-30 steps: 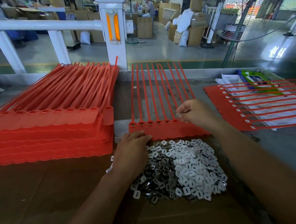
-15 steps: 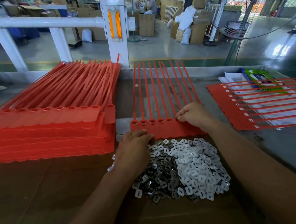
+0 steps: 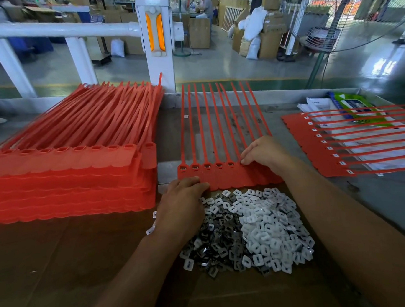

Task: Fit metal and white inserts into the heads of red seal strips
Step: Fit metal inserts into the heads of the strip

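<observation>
A joined row of red seal strips lies in front of me, tails pointing away. Five heads on its left end hold inserts. My right hand has its fingers curled, the bunched tips pinching down on the following head; the insert under them is barely visible. My left hand lies palm down on the left edge of a pile of metal and white inserts. Its straight fingertips touch the near edge of the strip row.
A tall stack of red strip rows lies to the left. Another strip row lies sideways at right over papers and a green packet. A white railing post stands behind the table's far edge.
My right hand has come down from just above the strip row until its fingertips meet a head. My left hand has stayed on the pile, with its fingers spread slightly toward the strip's edge.
</observation>
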Demonstrator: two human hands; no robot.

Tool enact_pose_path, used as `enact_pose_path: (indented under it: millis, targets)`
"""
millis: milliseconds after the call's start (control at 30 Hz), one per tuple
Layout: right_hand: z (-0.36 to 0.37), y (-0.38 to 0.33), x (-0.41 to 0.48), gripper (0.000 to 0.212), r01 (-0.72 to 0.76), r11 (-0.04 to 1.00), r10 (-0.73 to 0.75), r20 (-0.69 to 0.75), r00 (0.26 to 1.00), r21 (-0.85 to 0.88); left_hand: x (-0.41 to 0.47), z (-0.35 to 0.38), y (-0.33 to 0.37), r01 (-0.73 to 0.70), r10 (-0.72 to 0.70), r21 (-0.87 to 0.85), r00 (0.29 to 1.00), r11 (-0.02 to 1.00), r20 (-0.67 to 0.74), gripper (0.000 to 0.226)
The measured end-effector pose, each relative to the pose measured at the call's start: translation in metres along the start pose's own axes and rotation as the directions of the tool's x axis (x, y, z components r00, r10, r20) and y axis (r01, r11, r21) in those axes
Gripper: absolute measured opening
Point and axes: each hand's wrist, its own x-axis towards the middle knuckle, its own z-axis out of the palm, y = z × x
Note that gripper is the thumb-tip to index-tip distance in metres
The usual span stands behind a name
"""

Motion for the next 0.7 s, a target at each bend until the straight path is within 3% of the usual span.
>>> enact_pose_path:
  millis: [167,367,567,700]
  targets:
    - [0.003,0.000,0.004,0.021,-0.025,0.999,0.023,-0.044,0.999,-0.040,0.000,0.001,0.000,-0.005,0.005,-0.001,1.000,1.000,-0.007,0.049]
    - [-0.001,0.015,-0.005,0.020,0.196,0.973,-0.195,0.016,0.981,-0.125,0.000,0.003,-0.001,-0.002,0.002,-0.004,1.000,1.000,-0.010,0.051]
    - [0.001,0.033,-0.014,0.027,0.465,0.800,-0.475,0.073,0.877,-0.380,0.000,0.003,-0.001,0.011,-0.011,-0.007,1.000,1.000,-0.007,0.053]
    - [0.003,0.037,-0.016,0.028,0.500,0.742,-0.523,0.082,0.849,-0.446,0.001,0.002,0.000,0.011,-0.011,-0.003,1.000,1.000,-0.003,0.052]
